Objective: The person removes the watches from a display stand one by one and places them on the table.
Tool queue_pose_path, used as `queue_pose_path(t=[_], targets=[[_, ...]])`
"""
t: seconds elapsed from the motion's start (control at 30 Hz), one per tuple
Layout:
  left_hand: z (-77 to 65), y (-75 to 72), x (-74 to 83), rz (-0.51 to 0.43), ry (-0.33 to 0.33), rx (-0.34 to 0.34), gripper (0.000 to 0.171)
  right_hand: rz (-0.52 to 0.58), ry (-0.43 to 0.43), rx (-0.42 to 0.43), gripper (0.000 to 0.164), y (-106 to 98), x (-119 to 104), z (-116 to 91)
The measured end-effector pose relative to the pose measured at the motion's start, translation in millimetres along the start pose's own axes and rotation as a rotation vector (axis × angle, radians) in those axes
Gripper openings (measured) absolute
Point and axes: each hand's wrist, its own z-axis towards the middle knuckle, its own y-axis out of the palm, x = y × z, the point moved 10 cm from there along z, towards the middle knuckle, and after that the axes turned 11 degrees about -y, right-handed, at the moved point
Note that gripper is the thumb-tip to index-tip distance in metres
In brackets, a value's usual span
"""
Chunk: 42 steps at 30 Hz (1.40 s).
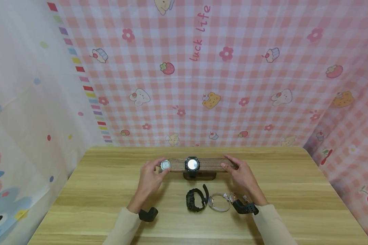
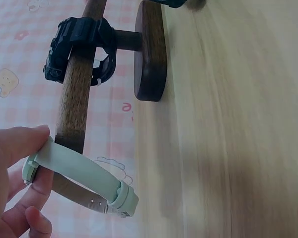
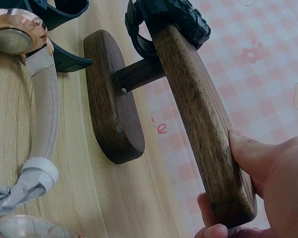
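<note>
A dark wooden watch stand with a T-shaped crossbar stands on the table, a black watch strapped round the middle of the bar. My left hand pinches a mint-green watch by its case, thumb on one side and fingers on the other. Its buckled strap forms a loop that overlaps the bar's left tip in the left wrist view. At the opposite end, my right hand grips the bar, thumb on the upper face and fingers underneath.
In front of the stand lie a black watch, a pale-strapped watch and a rose-gold-cased watch, side by side on the wooden table. The last is partly hidden behind the right wrist camera. A checked cloth hangs behind the table.
</note>
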Motion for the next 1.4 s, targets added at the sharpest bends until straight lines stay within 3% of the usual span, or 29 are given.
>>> queue_pose_path(t=[0.23, 0.57, 1.03, 1.4], targets=[[-10.0, -7.7, 2.1, 0.047, 0.043, 0.022, 0.036, -0.032, -0.002, 0.0, 0.054, -1, 0, 0], [-31.2, -6.7, 12.7, 0.102, 0.121, -0.017, 0.04, -0.04, -0.01, 0.006, 0.053, -1, -1, 0], [-60.3, 16.0, 24.1, 0.161, 0.2, -0.097, 0.042, -0.036, -0.02, 0.009, 0.053, -2, -3, 1], [-73.4, 34.5, 23.0, 0.19, 0.168, -0.168, 0.041, -0.033, -0.029, 0.013, 0.052, -2, -2, 0]])
